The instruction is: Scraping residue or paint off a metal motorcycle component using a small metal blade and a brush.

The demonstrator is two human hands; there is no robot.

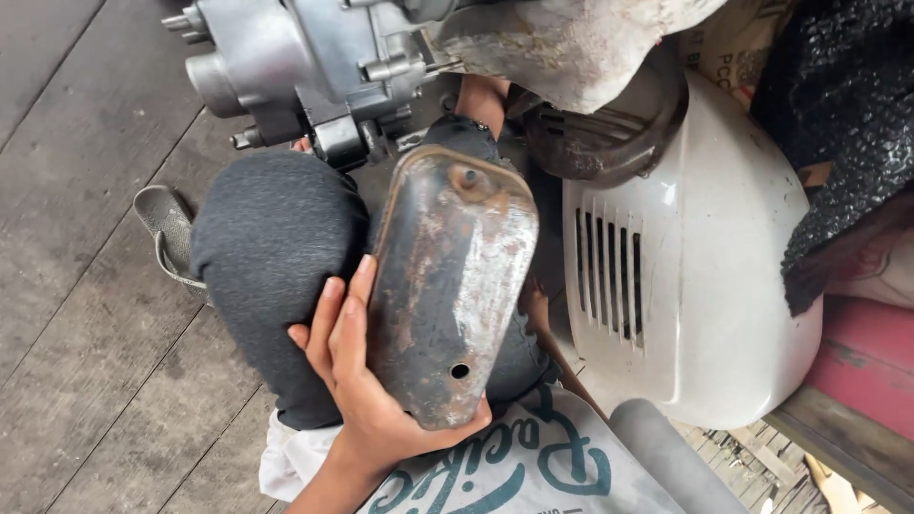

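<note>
My left hand grips the lower end of a rusty, oblong metal cover with a small hole near each end. The fingers lie along its left edge and the thumb wraps its bottom corner. The cover stands tilted over my lap, between my dark-trousered knee and a white vented housing. My right forearm passes behind the cover and goes up under a grey metal engine block. The right hand itself is hidden there.
A worn wooden plank floor lies to the left, with a grey strap on it. A rusty dark ring part rests on the white housing. Black netting and a red surface are at the right.
</note>
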